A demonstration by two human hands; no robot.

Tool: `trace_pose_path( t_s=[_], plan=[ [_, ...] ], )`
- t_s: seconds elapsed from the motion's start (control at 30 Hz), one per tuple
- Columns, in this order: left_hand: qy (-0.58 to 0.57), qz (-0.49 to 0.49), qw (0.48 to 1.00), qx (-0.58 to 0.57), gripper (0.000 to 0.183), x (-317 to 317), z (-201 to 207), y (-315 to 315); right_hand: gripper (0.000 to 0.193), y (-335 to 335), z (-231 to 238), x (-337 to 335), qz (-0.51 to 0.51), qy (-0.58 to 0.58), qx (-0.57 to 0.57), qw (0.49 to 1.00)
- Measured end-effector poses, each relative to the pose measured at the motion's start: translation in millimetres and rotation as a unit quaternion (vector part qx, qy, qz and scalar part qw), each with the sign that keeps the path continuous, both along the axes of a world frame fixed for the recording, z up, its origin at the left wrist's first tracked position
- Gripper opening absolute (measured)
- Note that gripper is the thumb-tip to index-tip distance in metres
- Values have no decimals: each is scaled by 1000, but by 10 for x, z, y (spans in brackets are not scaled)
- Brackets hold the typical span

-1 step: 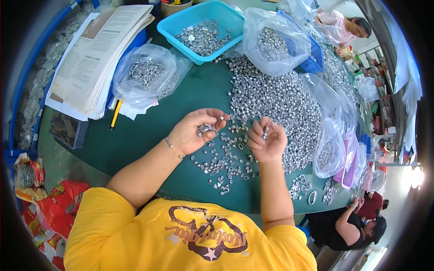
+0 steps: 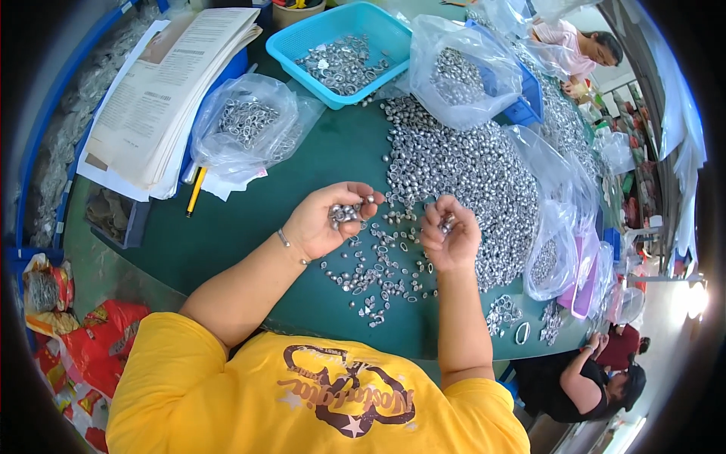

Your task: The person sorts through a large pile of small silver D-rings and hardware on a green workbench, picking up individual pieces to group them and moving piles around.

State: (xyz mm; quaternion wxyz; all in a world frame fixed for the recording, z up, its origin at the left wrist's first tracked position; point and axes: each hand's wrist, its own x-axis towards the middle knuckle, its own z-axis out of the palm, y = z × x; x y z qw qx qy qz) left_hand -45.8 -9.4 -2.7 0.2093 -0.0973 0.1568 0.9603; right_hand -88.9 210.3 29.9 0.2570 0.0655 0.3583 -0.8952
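Note:
My left hand (image 2: 321,223) is turned palm up over the green table, cupping several small silver metal beads (image 2: 344,215). One more bead (image 2: 370,200) sits between its thumb and fingertip. To the right, my right hand (image 2: 454,240) is curled with its fingers around a few beads (image 2: 447,223) of the same kind. Just beyond it spreads a large pile of these shiny beads (image 2: 484,170). Below and between my hands lie scattered beads and small oval rings (image 2: 374,276). Neither hand touches the table.
A turquoise basket (image 2: 333,94) of metal pieces stands at the back. Clear plastic bags of pieces, one on the left (image 2: 246,125), one at the back right (image 2: 461,79), flank it. A paper stack (image 2: 162,98) and yellow pencil (image 2: 196,193) lie left. Other people sit at right.
The fingers of my right hand have shifted around the beads, and the beads there now sit bunched together. My left hand stays nearly in place.

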Motion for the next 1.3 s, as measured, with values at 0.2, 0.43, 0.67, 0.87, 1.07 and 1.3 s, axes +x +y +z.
trace_pose_path(
  t_s=[0.2, 0.43, 0.67, 0.87, 1.07, 1.3],
  plan=[
    [6, -25, 999, 46, 15, -35, -24, -37, 11, -253, -193, -180, 15, 451, 657, 603],
    [6, -5, 1000, 18, 15, -32, -34, -28, 11, -317, -173, -211, 61, 439, 688, 575],
    [6, -69, 985, -157, 17, 6, 18, 59, 11, -375, 79, 9, 14, 518, 561, 645],
    [12, -17, 990, -141, 16, 23, 14, 66, 10, -339, -58, -122, -36, 500, 601, 623],
    [8, -18, 994, -106, 18, -12, -24, 59, 16, -363, -233, -284, 20, 498, 726, 474],
    [11, -25, 997, -77, 20, 11, -21, 43, 11, -334, -268, -268, -12, 495, 669, 554]
  ],
)
